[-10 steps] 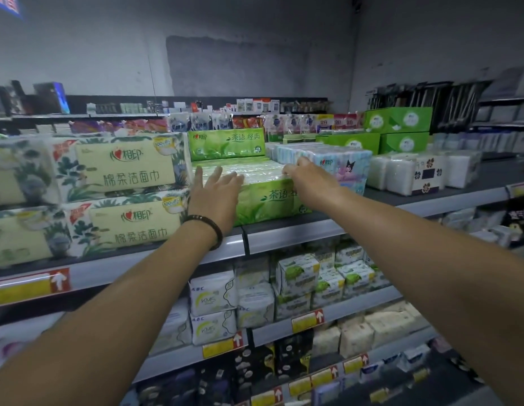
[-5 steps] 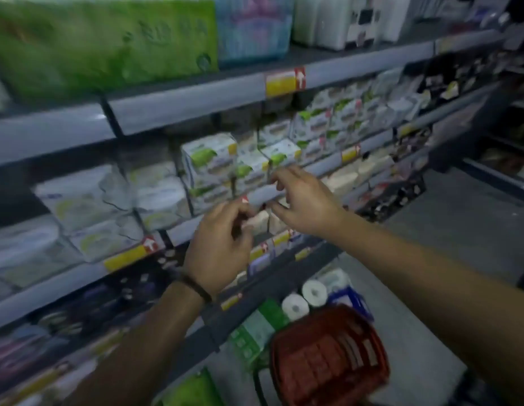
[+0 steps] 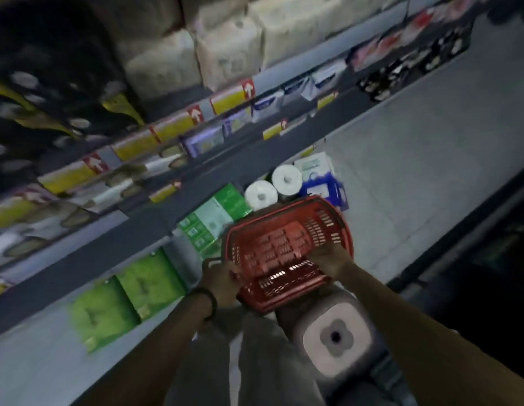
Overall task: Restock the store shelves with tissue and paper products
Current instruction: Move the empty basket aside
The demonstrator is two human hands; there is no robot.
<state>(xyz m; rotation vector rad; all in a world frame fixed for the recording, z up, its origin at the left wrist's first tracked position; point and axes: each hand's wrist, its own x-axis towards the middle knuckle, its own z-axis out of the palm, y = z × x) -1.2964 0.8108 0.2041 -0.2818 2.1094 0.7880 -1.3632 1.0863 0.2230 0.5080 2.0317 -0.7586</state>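
A red plastic basket [image 3: 322,221] sits on the floor below me, and it looks empty inside. My left hand [image 3: 221,278] grips its near left rim. My right hand [image 3: 329,257] rests on its near right rim, fingers curled over the edge. Two white paper rolls [image 3: 260,194] stand just beyond the basket beside a green tissue pack [image 3: 214,215] and a blue and white pack [image 3: 319,178]. A roll pack [image 3: 335,336] lies right under the basket's near side. Bright green tissue packs [image 3: 123,297] lie on the floor to the left.
The shelf unit [image 3: 196,171] runs diagonally along the left, with yellow price tags [image 3: 173,128] on its edges and pale tissue packs [image 3: 225,51] higher up. Grey tiled floor [image 3: 416,159] stretches to the right. A dark fixture [image 3: 489,244] borders the aisle at right.
My view swung down from the top shelf to the floor. Both hands left the green tissue pack, dropped past the middle shelves and took hold of the red basket's rim.
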